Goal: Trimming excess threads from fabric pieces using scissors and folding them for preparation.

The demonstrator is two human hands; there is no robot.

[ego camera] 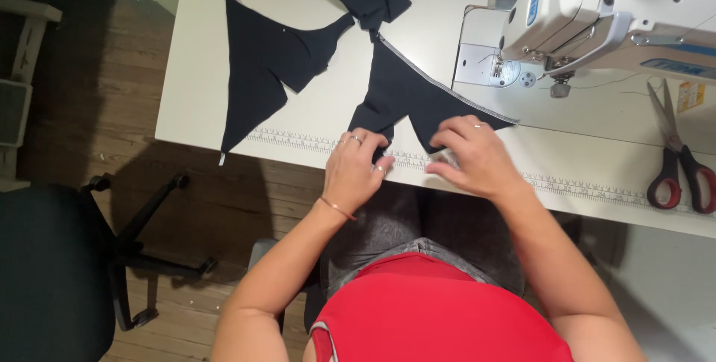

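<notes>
The left hand (pixel 356 168) lies with curled fingers on the lower edge of the dark fabric piece (pixel 406 97) at the tabletop (pixel 328 108) front. The right hand (pixel 473 157), fingers loosely together, presses the fabric's other tip.

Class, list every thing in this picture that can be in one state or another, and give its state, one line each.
Left hand: flat on the near dark fabric piece, fingers bent.
Right hand: pressing the same piece's edge at the table front.
Near dark fabric piece: spread flat, grey trim along one edge.
Left fabric piece: lying flat, untouched.
Scissors: closed, lying on the table.
Sewing machine: nothing under its needle.
</notes>
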